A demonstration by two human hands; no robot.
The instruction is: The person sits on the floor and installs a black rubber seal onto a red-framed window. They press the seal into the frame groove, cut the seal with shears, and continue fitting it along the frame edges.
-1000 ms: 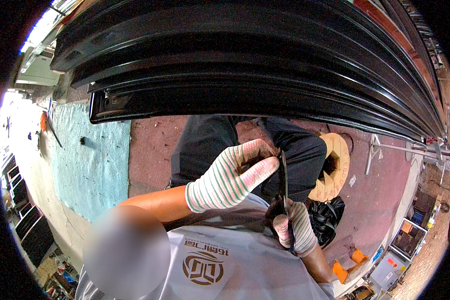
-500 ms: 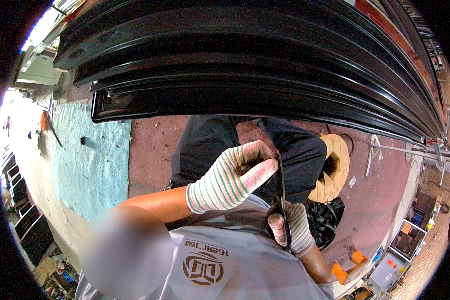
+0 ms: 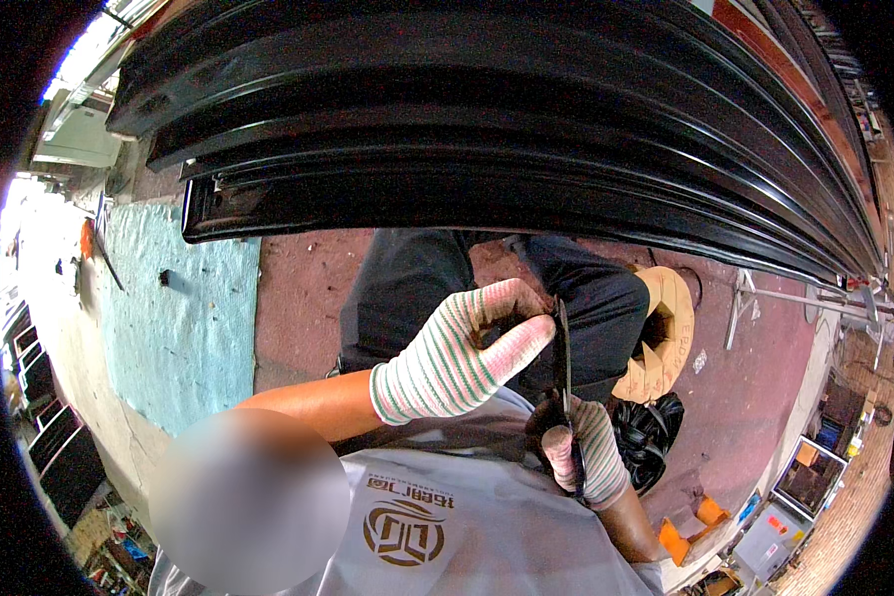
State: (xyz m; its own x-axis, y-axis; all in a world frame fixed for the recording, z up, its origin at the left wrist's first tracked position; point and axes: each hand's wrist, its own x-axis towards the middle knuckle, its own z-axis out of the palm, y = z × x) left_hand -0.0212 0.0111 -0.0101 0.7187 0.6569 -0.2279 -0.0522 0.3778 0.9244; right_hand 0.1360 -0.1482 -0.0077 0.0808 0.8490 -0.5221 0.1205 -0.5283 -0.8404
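Observation:
A thin, dark, flat strip (image 3: 563, 370) stands almost upright in front of my chest; its exact kind cannot be made out. At its upper end the striped glove of my left hand (image 3: 457, 353) has thumb and fingertips pinched together on it. My right hand (image 3: 598, 455), gloved the same way, closes around the strip's lower part with the thumb on the near side. Part of the right fingers is hidden. Just right of that hand lies a shiny black bundle (image 3: 648, 432). Long black profiles (image 3: 487, 194) stretch across the view beyond my knees.
A yellow-brown ring-shaped piece (image 3: 677, 333) rests on the red floor (image 3: 740, 407) at right. Past it is a metal stand (image 3: 740, 308) under the profiles. A light blue mat (image 3: 184, 318) lies at left. Orange pieces (image 3: 675, 541) and a grey box (image 3: 773, 536) are at lower right.
The strip has turned a little and shows a broader face, and its upper part has shifted slightly right. Both hands keep nearly the same place.

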